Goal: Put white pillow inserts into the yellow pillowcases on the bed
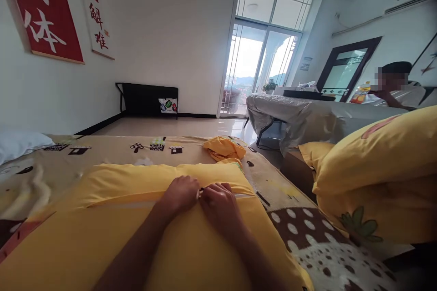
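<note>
A large yellow pillow (191, 254) in its pillowcase lies flat in front of me on the bed. Across its upper part runs a slit with a pale strip that looks like a zipper (136, 204). My left hand (180, 194) is closed on the edge of this slit, near its middle. Right beside it, almost touching, my right hand (221, 202) pinches the zipper line with curled fingers. A small dark and light bit shows between the two hands, too small to make out. Beyond the pillow lies a crumpled yellow cloth (223, 148).
Plump yellow pillows (378, 154) are stacked at the right beside the bed. A patterned blanket (300, 223) covers the bed, with a white pillow (23, 143) at the left edge. Farther off, a person (396, 86) sits behind a plastic-covered table (273, 102).
</note>
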Action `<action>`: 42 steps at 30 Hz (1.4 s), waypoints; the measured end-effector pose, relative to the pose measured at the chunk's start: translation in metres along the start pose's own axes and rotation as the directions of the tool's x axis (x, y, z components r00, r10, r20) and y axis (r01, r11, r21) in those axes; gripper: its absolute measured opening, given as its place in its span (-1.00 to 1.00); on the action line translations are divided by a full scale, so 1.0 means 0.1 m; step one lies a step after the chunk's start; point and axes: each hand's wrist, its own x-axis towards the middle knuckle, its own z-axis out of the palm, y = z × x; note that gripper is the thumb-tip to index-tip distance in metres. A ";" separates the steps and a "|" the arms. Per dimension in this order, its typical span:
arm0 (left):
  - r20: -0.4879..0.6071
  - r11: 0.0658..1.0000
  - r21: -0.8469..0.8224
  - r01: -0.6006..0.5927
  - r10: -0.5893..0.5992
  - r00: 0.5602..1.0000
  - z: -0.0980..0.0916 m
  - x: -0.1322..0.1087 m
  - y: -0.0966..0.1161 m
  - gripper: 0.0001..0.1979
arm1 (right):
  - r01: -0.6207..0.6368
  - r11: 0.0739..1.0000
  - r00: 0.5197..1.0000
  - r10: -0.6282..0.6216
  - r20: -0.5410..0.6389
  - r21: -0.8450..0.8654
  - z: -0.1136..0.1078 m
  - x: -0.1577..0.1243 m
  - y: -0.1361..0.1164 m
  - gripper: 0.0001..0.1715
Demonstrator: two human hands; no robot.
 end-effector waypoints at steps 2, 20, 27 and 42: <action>-0.022 0.998 -0.059 -0.024 0.023 1.000 0.08 -0.05 -0.08 -0.70 | -0.053 0.998 0.998 0.053 0.017 0.022 -0.02 0.00 0.01 -0.81; -0.448 0.990 0.091 0.108 -0.056 0.892 -0.05 -0.26 0.19 -0.69 | 0.055 0.987 0.963 -0.013 -0.271 0.148 -0.30 0.07 0.16 -0.87; -0.639 0.709 0.643 -0.291 0.706 0.305 -0.62 -0.42 0.33 -0.73 | 0.292 0.940 0.547 -0.315 -0.776 -0.177 -0.25 -0.03 -0.06 -0.73; -0.249 0.985 0.051 0.166 -0.148 0.957 0.27 0.10 -0.53 -0.64 | 0.032 0.999 0.944 -0.041 -0.327 -0.034 0.24 0.15 0.53 -0.82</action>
